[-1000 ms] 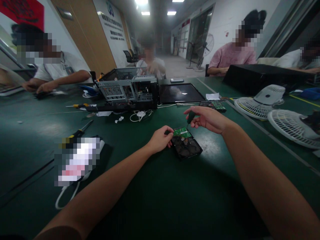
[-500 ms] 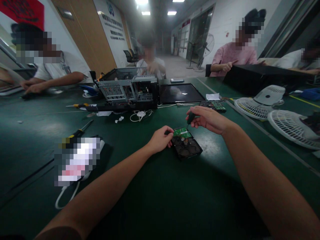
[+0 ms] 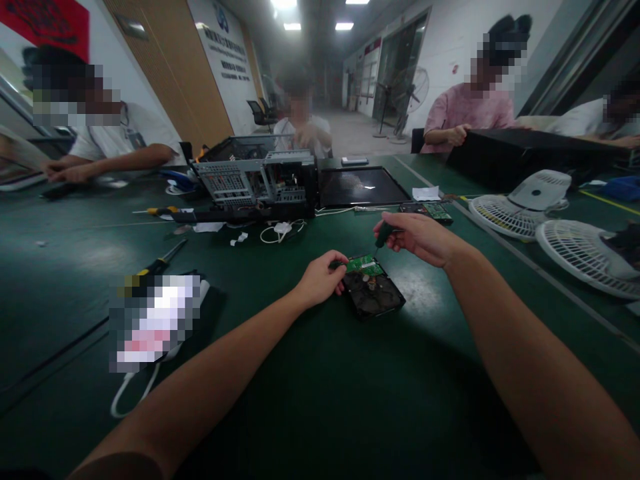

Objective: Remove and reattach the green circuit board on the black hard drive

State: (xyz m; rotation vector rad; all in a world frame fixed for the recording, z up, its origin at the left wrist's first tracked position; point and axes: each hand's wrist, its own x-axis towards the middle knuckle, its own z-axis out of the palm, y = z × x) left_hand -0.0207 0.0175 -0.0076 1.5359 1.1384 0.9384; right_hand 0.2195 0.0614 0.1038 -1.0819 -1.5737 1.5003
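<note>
A flat black hard drive with a green circuit board point(image 3: 374, 297) lies on the dark-green surface point(image 3: 310, 380). The half-curled left hand point(image 3: 321, 277) grips its ten-o'clock edge; the right hand point(image 3: 419, 237) pinches a slim dark-green-handled screwdriver point(image 3: 383, 235), tip near twelve o'clock (contact too small to tell). Screw work seems in hand, calling for a squarely seated tip.

Black hard drive point(image 3: 376, 297), green circuit board point(image 3: 358, 266)
</note>
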